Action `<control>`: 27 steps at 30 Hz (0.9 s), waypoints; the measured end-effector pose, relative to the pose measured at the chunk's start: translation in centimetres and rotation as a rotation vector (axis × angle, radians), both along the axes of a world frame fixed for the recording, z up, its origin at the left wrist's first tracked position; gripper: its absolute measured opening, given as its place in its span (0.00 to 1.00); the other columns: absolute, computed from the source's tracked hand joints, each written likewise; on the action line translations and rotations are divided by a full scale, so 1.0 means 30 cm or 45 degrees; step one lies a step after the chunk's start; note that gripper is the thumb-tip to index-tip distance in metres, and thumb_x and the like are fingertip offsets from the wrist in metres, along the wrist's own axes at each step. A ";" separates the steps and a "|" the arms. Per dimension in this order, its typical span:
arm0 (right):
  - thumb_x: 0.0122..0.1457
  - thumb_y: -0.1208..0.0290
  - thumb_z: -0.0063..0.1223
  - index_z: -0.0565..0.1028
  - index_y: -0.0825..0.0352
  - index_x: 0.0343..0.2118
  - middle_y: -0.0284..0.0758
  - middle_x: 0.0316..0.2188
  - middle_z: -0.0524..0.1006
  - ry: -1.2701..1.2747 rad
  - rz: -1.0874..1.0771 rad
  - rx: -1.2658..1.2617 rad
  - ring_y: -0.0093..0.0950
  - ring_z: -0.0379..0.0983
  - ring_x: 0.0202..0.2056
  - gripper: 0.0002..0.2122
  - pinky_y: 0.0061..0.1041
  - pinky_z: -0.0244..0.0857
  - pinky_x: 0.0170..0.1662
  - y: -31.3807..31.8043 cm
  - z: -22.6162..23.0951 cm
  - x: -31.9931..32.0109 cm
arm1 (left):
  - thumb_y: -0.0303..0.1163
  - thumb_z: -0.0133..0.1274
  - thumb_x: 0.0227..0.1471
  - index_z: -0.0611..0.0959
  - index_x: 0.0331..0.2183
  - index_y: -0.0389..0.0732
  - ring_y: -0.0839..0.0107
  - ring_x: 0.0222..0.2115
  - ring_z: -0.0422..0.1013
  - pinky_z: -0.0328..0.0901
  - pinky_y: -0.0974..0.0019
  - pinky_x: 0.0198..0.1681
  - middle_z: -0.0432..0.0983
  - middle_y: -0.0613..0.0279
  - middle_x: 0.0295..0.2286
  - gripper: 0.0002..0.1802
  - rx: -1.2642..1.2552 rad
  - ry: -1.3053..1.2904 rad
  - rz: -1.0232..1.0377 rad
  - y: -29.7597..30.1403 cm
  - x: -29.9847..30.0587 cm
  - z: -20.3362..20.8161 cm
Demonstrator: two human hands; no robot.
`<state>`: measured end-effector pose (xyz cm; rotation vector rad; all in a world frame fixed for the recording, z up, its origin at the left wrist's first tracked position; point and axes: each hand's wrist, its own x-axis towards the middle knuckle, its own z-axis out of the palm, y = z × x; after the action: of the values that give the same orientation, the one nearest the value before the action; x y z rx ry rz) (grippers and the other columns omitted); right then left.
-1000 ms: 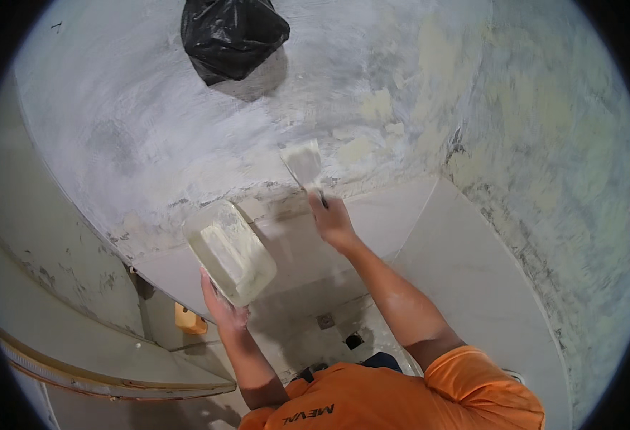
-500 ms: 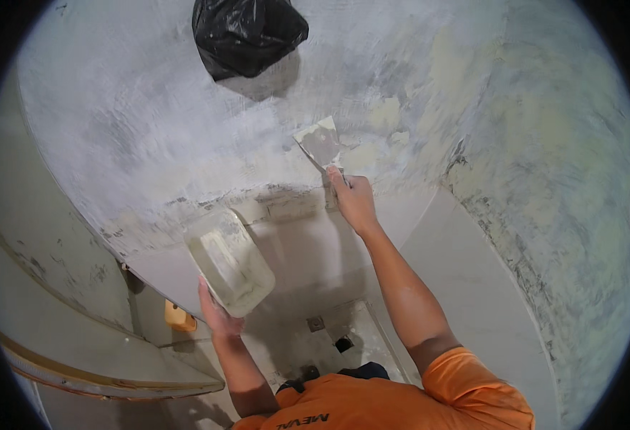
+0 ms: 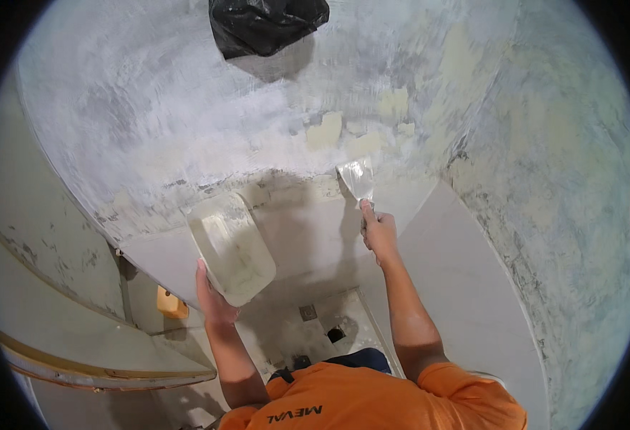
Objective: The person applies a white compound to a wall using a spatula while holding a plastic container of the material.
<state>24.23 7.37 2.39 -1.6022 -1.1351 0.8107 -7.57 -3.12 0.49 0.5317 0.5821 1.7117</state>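
The right hand, closed around the knife, has dropped toward the wall's lower edge, uncovering a cream patch, apparently filler already applied, while the left hand grips the tub by its lower-left side.

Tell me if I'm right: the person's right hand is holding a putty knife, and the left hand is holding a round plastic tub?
Not quite: the plastic tub isn't round. The head view shows it's rectangular, with rounded corners. The rest is right: the left hand holds it, and the right hand holds the putty knife.
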 end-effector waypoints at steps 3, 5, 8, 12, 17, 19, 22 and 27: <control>0.64 0.47 0.51 0.67 0.63 0.14 0.27 0.10 0.63 0.179 0.127 0.128 0.18 0.56 0.12 0.27 0.22 0.48 0.16 0.003 0.162 -0.055 | 0.45 0.46 0.64 0.68 0.59 0.38 0.65 0.51 0.70 0.68 0.60 0.53 0.70 0.59 0.52 0.29 0.018 -0.195 -0.080 0.005 0.008 0.019; 0.66 0.48 0.49 0.67 0.63 0.15 0.26 0.10 0.62 0.225 0.285 0.252 0.18 0.56 0.11 0.27 0.22 0.48 0.16 0.022 0.285 -0.125 | 0.37 0.56 0.58 0.67 0.59 0.37 0.67 0.51 0.69 0.67 0.62 0.52 0.70 0.59 0.52 0.30 0.089 -0.061 0.014 0.019 0.009 -0.007; 0.65 0.46 0.49 0.68 0.65 0.14 0.28 0.10 0.64 0.255 0.338 0.244 0.20 0.58 0.11 0.29 0.24 0.50 0.17 0.098 0.307 -0.158 | 0.27 0.64 0.50 0.67 0.58 0.35 0.68 0.51 0.69 0.67 0.63 0.52 0.70 0.58 0.52 0.36 0.074 -0.045 0.009 0.027 0.034 -0.017; 0.64 0.43 0.48 0.69 0.66 0.12 0.31 0.08 0.65 0.177 0.302 0.079 0.24 0.61 0.11 0.31 0.28 0.55 0.18 0.167 0.061 -0.137 | 0.26 0.66 0.47 0.67 0.58 0.34 0.68 0.51 0.69 0.67 0.65 0.52 0.70 0.59 0.51 0.39 0.003 -0.230 -0.032 0.017 0.036 -0.008; 0.64 0.44 0.49 0.67 0.62 0.13 0.29 0.10 0.65 0.131 0.158 0.012 0.20 0.58 0.10 0.29 0.23 0.49 0.15 0.054 -0.275 -0.015 | 0.51 0.35 0.65 0.65 0.62 0.40 0.58 0.56 0.66 0.64 0.54 0.56 0.66 0.55 0.56 0.32 0.080 0.191 0.084 0.018 -0.005 -0.035; 0.64 0.44 0.48 0.67 0.65 0.12 0.29 0.10 0.64 0.193 0.098 -0.094 0.22 0.58 0.12 0.30 0.26 0.51 0.18 -0.007 -0.271 -0.012 | 0.38 0.51 0.56 0.66 0.60 0.38 0.63 0.53 0.67 0.65 0.58 0.55 0.68 0.57 0.54 0.33 0.070 0.002 0.085 0.010 -0.018 -0.008; 0.64 0.43 0.47 0.68 0.69 0.12 0.30 0.10 0.63 0.187 0.057 -0.086 0.23 0.59 0.16 0.32 0.30 0.54 0.23 -0.019 -0.152 -0.024 | 0.38 0.50 0.56 0.66 0.60 0.37 0.63 0.54 0.67 0.65 0.58 0.55 0.68 0.57 0.54 0.33 0.123 0.003 0.062 0.031 -0.016 -0.021; 0.62 0.43 0.49 0.69 0.72 0.15 0.34 0.11 0.64 -0.131 0.309 0.292 0.25 0.60 0.18 0.32 0.33 0.55 0.24 0.059 0.142 -0.193 | 0.51 0.32 0.67 0.65 0.62 0.38 0.58 0.56 0.65 0.63 0.54 0.58 0.66 0.54 0.57 0.33 0.223 0.369 0.052 0.039 -0.007 -0.092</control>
<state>18.45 9.13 6.65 -1.3450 -1.4620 0.7287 -7.76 -1.94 -2.29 0.9085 0.6538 1.7465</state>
